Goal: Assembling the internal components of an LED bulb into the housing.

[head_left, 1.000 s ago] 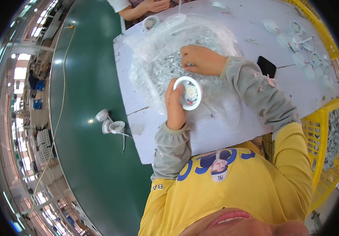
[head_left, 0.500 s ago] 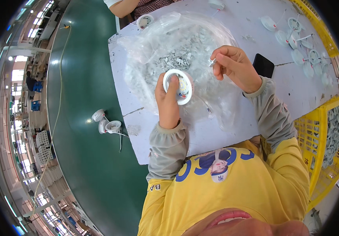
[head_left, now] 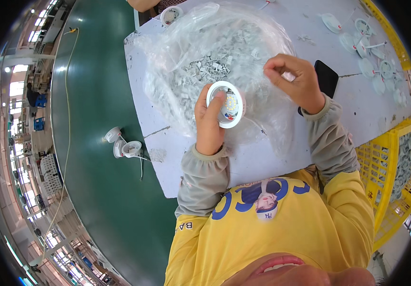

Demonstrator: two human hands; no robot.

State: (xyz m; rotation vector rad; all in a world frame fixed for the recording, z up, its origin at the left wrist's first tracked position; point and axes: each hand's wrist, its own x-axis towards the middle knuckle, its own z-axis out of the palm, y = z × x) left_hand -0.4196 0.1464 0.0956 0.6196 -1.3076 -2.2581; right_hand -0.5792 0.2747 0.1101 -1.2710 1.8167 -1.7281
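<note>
White lamp (head_left: 227,109), clamped in the left hand (head_left: 208,123) over the bag's (head_left: 173,47) near side, wants steady holding while the right hand (head_left: 298,85) pinches, apart from it, contents impossible to tell.

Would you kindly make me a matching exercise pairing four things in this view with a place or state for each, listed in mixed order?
Things
1. Left hand
2. Black phone
3. Clear plastic bag
4. Green surface

Places and states
A. Bears a small group of white fittings
B. Grips a round white lamp
C. Has small grey-white pieces in it
D. Lies on the white table, near the right hand

Pairs: 1-B, 2-D, 3-C, 4-A
</note>
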